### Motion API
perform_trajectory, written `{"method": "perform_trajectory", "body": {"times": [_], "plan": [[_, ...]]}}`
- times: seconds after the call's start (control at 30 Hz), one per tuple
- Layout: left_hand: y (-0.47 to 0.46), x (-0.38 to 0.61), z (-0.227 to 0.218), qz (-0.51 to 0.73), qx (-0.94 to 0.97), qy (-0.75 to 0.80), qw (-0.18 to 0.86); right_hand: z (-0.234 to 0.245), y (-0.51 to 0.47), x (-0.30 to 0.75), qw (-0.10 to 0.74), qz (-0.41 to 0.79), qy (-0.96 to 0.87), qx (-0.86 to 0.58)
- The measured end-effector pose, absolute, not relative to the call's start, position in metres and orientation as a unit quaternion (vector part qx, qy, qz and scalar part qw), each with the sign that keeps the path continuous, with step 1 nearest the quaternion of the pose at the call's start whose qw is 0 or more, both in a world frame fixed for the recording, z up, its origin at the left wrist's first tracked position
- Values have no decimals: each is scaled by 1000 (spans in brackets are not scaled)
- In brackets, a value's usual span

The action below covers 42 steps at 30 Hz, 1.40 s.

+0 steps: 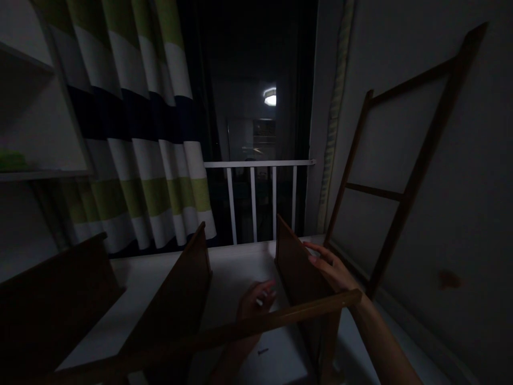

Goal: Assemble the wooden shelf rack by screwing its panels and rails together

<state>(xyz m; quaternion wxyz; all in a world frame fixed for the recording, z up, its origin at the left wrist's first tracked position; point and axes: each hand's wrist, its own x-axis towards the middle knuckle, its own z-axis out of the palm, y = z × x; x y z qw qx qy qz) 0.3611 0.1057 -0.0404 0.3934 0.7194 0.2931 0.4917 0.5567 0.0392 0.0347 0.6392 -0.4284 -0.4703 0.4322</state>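
Observation:
My right hand point(331, 267) is at the top edge of the right-hand dark wooden panel point(298, 262), with its fingertips against that edge. My left hand point(255, 300) is low between the upright panels, behind a wooden rail point(240, 327). Its fingers are curled toward the thumb, and blur hides whatever they may pinch. A small dark screw point(263, 351) lies on the white surface point(236, 262) below. Another upright wooden panel point(180, 289) stands left of my left hand. The rail crosses in front of both panels and joins a short post point(331, 337) on the right.
A third dark panel point(56, 299) is at the far left. Against the right wall leans a ladder-like wooden frame point(427, 144). A striped curtain point(140, 128), a white railing point(260, 163) and a dark window lie beyond; white shelves point(48, 123) are at left. The light is dim.

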Motion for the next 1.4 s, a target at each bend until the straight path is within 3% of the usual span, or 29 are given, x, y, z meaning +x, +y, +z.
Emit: {"method": "perform_trajectory", "body": {"times": [0.2,0.3,0.4,0.77,0.9,1.03,1.4], "plan": [[99,410,55,574,710,126,388,38,36,559,625,385,-494,-466],[96,431,74,518,740,29,427,40,35,559,634,311,-515,-485],[95,443,69,456,764,7,456,37,37,559,659,238,-547,-459],[89,446,57,469,765,27,440,23,32,566,696,176,-517,-466],[88,446,59,476,764,57,432,24,25,565,723,64,-511,-461],[90,447,60,460,772,68,434,26,18,565,680,-68,-559,-469],[87,447,64,435,753,103,482,28,16,572,550,-281,-624,-480]]}}
